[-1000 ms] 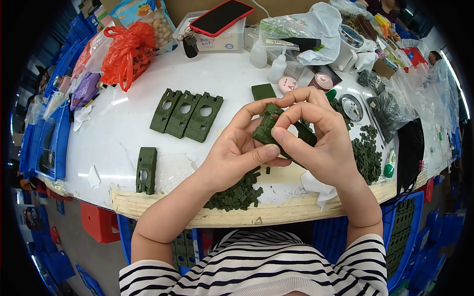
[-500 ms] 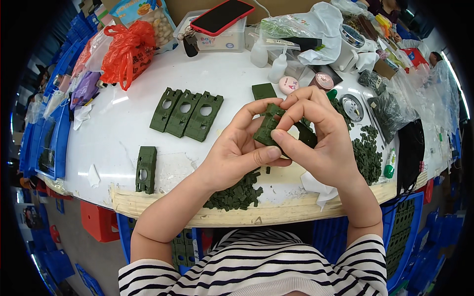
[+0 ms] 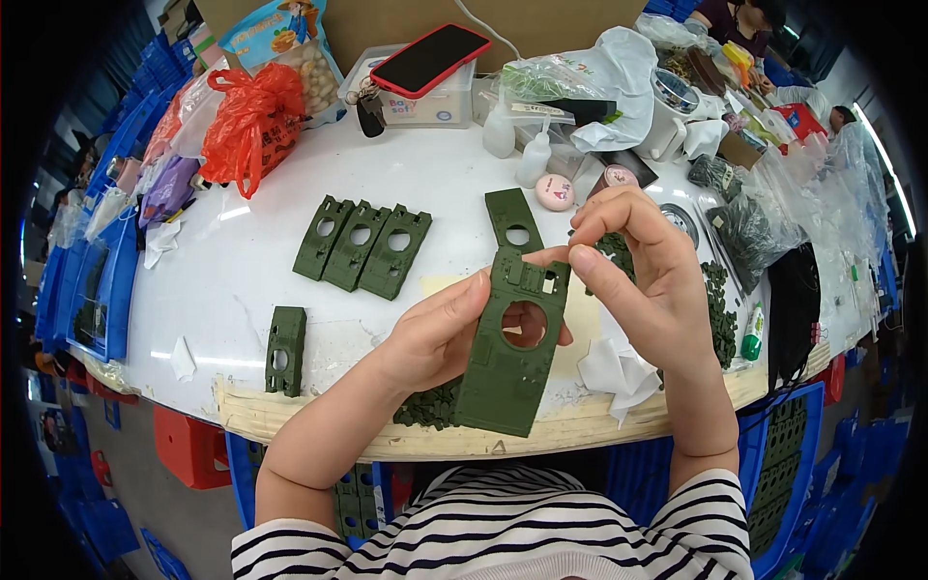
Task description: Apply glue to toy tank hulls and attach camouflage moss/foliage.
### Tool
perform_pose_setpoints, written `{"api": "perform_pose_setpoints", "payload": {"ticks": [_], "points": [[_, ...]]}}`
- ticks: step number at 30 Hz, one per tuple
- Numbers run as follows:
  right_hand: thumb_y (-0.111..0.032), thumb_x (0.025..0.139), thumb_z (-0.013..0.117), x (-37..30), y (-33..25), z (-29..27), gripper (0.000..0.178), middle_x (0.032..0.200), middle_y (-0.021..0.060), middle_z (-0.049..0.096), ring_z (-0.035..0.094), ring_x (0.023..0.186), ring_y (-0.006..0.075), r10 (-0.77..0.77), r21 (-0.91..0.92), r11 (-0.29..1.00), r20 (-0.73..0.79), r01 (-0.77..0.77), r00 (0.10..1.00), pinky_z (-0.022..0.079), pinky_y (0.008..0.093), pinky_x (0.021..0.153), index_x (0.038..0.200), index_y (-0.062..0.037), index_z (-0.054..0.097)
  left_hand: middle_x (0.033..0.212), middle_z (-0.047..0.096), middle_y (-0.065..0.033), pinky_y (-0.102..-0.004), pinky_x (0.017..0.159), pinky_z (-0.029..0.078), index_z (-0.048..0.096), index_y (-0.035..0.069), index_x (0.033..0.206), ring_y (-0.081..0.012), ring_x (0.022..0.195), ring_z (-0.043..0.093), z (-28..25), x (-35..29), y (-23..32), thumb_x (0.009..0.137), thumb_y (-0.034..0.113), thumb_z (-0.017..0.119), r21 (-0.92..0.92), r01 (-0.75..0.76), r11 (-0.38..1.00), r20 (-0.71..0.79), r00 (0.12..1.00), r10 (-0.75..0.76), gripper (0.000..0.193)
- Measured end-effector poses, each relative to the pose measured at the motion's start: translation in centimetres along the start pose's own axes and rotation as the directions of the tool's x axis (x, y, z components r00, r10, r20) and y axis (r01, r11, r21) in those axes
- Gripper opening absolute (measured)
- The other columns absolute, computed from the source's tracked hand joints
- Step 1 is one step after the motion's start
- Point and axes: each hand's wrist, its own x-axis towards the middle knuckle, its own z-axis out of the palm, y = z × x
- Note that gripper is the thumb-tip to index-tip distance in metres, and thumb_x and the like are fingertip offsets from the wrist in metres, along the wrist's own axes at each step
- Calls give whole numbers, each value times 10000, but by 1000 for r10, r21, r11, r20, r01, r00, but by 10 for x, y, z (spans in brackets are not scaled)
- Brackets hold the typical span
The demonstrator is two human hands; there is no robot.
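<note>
My left hand (image 3: 435,333) grips a dark green plastic model hull (image 3: 503,382) by its upper part, thumb on the left edge and fingers behind it. Its broad face shows, with a large round hole through which a finger is seen. My right hand (image 3: 657,290) is raised beside the hull's upper right corner, thumb and forefinger pinched. Whatever lies between those fingertips is too small to name. Just beyond stands another green hull (image 3: 507,208). Under my left wrist, small green pieces (image 3: 425,408) lie heaped, partly hidden.
Three green hulls (image 3: 360,246) lie side by side at left, with a single one (image 3: 285,353) nearer the edge. More small pieces (image 3: 720,324) lie at right, near a glue bottle (image 3: 752,333) and crumpled tissue (image 3: 619,375). Squeeze bottles (image 3: 534,159) and a phone (image 3: 431,60) are at the back.
The hull has swung round so that its broad face shows, its long end pointing toward me. My right hand has come off it and moved slightly right.
</note>
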Motion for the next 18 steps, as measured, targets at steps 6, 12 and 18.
{"api": "perform_pose_setpoints", "payload": {"ticks": [6,12,18], "points": [[-73,793,643,-3,4,5,117,845,50,559,519,869,169,58,110,992,-5,-57,998,381,323,895,868,-13,576,1031,580,-197,-346,788,455,274,25,1420,-245,913,569,2,-3,-2,930,576,295,38,62,997,-55,997,-60,738],[-76,765,653,-3,-2,10,217,919,55,545,504,887,166,-8,74,997,85,1,996,385,292,853,947,-8,556,1086,537,-100,-307,834,421,290,-2,1409,-169,927,518,0,-2,-5,957,507,338,37,37,999,7,999,-37,683],[-74,751,646,-6,-2,13,267,974,59,539,497,926,172,5,33,999,132,-9,991,384,286,855,990,-11,544,1058,513,-53,-272,843,407,294,1,1415,-124,910,485,4,-1,-2,967,488,355,95,43,995,17,999,-44,665]]}}
